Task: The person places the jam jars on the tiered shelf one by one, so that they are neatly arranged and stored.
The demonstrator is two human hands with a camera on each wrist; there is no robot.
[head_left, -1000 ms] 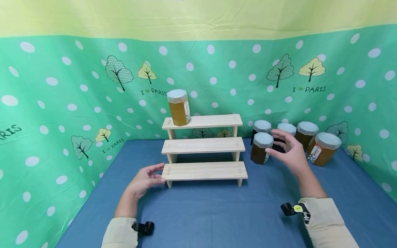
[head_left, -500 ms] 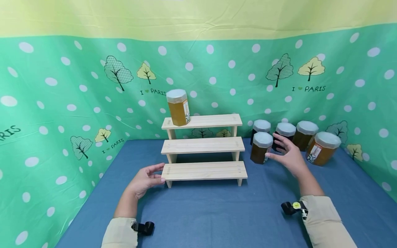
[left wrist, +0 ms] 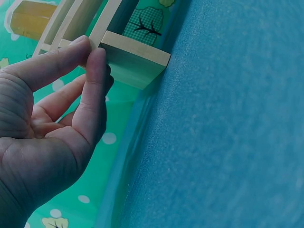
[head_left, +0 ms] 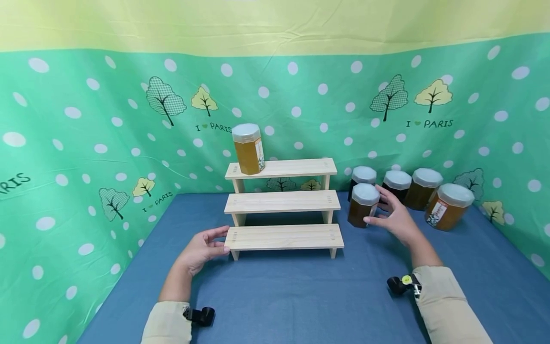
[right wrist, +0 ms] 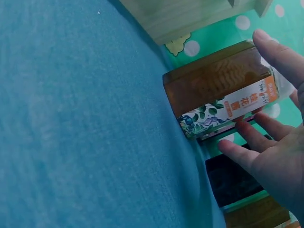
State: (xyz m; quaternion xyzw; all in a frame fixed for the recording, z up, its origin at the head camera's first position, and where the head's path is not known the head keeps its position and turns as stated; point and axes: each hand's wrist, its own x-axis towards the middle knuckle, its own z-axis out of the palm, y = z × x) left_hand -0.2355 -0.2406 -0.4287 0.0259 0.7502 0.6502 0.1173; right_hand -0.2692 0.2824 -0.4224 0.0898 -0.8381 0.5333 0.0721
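My left hand point(head_left: 199, 251) pinches the left end of the lowest board of a three-step wooden display stand point(head_left: 283, 237); thumb and index finger meet at that board in the left wrist view. At the stand's right, my right hand point(head_left: 397, 220) is around an amber honey jar point(head_left: 362, 210) with a whitish lid, upright on the table. In the right wrist view, its thumb is at one side of the jar and its loosely extended fingers point(right wrist: 254, 137) are at the label side; firm contact cannot be made out. Another honey jar point(head_left: 248, 150) stands on the top step's left end.
Behind and right of the right hand stand several more lidded jars: a dark jar point(head_left: 397, 184), a brown jar point(head_left: 423, 191) and an amber jar point(head_left: 449, 208). Another dark jar point(head_left: 363, 174) is partly hidden. A blue cloth point(head_left: 279, 296) covers the table; a green dotted curtain point(head_left: 296, 95) hangs behind.
My right hand has shifted left, bringing its thumb in front of the near jar and its fingers closer around it. My left hand stays on the stand; the jars have not moved.
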